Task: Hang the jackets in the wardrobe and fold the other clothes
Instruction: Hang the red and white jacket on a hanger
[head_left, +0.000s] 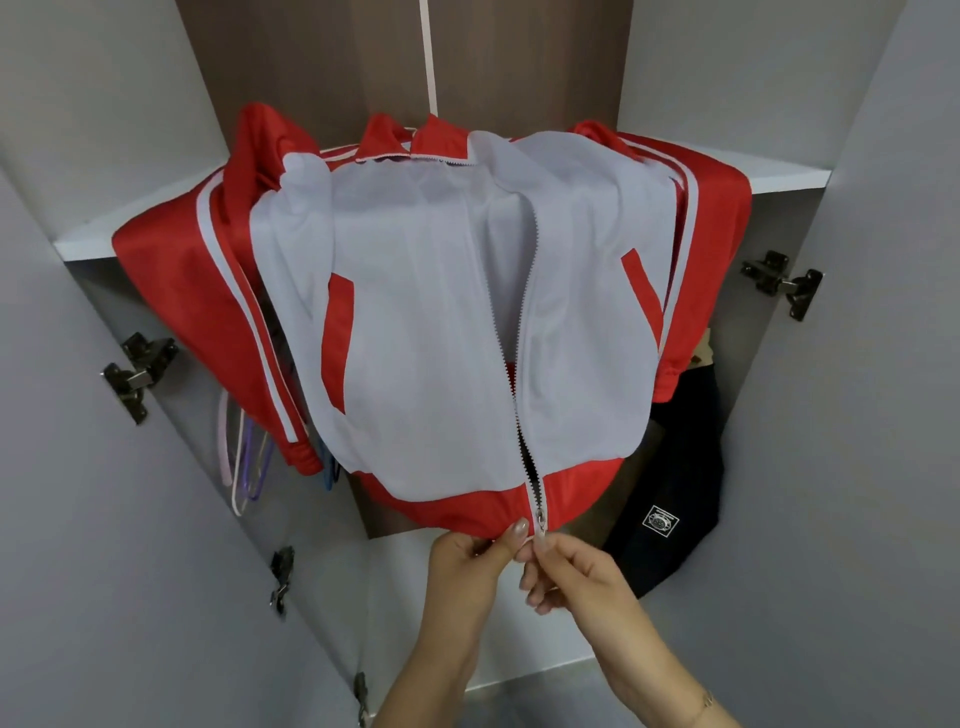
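Landmark: we place everything against the red-and-white track jacket (441, 322), which hangs at the open front of the wardrobe (291, 62).
Edges: the white shelf (779, 174) edge runs behind the jacket's shoulders, and both sleeves drape over it.
Sides: the grey wardrobe doors (78, 519) stand open to the left and right of the jacket, with metal hinges (137, 371) on their inner faces.
Open room: below the jacket's hem we see the wardrobe's white floor panel, bare around our forearms.
Left of the jacket: behind its left sleeve hang several thin hangers (249, 467), pink, white, purple and blue.
Right of the jacket: a black garment with a white square label (670, 493) hangs just below and behind the right sleeve cuff.
Jacket look: white front panels, red sleeves with white stripes, red collar, red slanted pocket trims and a red hem band.
Zip: the white zipper (524, 364) is open along most of its length, joined only at the hem.
Left hand (467, 561): it pinches the red hem just left of the zipper's foot.
Right hand (571, 571): it pinches the zipper pull (541, 525) at the hem.
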